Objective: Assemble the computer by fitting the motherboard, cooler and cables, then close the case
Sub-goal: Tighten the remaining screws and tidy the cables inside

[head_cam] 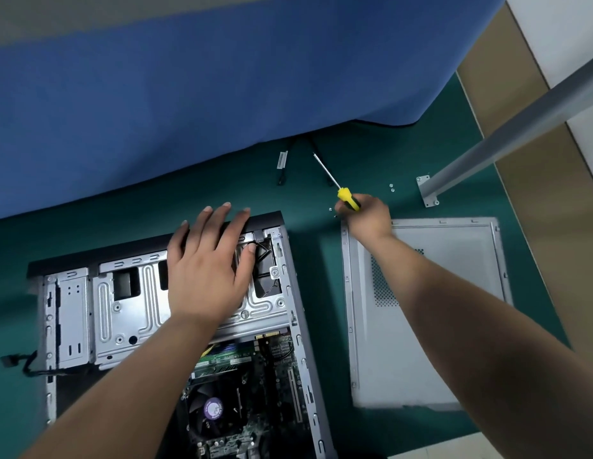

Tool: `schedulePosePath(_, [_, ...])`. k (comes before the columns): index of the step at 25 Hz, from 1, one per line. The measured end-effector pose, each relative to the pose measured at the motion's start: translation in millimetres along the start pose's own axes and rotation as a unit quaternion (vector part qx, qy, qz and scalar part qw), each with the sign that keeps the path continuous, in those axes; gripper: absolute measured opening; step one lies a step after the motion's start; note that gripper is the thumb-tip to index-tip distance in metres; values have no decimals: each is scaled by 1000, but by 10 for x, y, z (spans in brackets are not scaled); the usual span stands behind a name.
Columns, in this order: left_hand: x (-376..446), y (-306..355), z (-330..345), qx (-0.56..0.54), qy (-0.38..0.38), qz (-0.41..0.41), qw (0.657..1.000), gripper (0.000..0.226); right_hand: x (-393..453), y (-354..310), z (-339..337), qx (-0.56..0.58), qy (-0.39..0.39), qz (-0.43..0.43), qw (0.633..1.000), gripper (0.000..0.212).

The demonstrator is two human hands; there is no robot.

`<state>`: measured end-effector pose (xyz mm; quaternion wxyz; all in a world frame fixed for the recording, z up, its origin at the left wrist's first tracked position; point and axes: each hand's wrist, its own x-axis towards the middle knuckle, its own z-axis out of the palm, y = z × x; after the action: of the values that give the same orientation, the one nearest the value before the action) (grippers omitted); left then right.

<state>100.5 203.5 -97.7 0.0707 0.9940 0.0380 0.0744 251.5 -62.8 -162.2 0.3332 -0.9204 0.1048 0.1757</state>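
Nearest to me, at 6 o'clock, I see the motherboard inside the open computer case, which lies flat on the green mat. The cooler, with a round purple label on its fan, sits on the board at about 7 o'clock. Above them is the silver drive cage. My left hand rests flat on this cage with straight, spread fingers; the fingertips reach the black front edge of the case, and it holds nothing. A black cable hangs out of the case at 9 o'clock.

At 3 o'clock the grey side panel lies on the mat, just beside the case but apart from it. My right forearm crosses over it.

Further, at 1 o'clock, my right hand is curled around the yellow handle of the screwdriver, whose shaft points away toward 11 o'clock. Small screws lie on the mat near it. Another cable lies at 12 o'clock, before the blue cloth. A metal leg stands at 2 o'clock.
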Motion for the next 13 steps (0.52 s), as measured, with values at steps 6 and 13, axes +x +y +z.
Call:
schedulePosePath(6, [12, 24, -137, -50, -37, -2, 998, 53, -893, -165, -249, 237, 22, 6, 971, 12])
schedulePosePath(13, [-511, 225, -618, -392, -34, -3, 919, 24, -2316, -610, -149, 361, -73, 2, 930, 2])
